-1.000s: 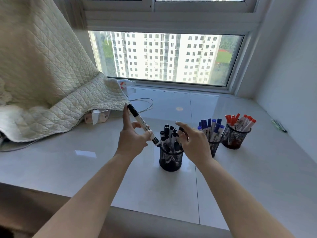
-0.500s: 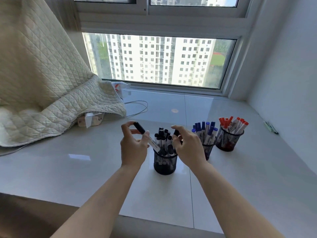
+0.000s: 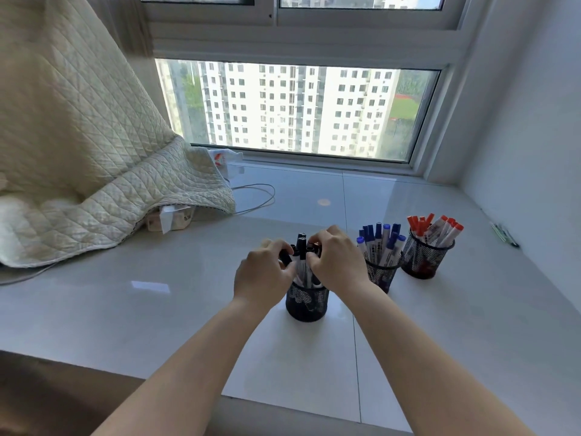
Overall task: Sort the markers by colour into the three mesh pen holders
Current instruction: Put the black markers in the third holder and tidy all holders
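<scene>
My left hand (image 3: 262, 275) pinches a black pen (image 3: 285, 257) at the top of the front cup (image 3: 306, 305), with its fingers curled round it. My right hand (image 3: 338, 262) curls over the black pens (image 3: 302, 247) there, but I cannot tell if it holds one. The blue pens (image 3: 382, 239) and the red pens (image 3: 435, 228) stand in their own cups to the right.

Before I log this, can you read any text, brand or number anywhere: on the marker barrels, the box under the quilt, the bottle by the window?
None is legible.
Red markers: dark print on barrels, too small.
Blue markers: print blurred.
Black markers: print unreadable.
Box under the quilt: marks blurred.
Bottle: red graphic, no readable letters.
</scene>
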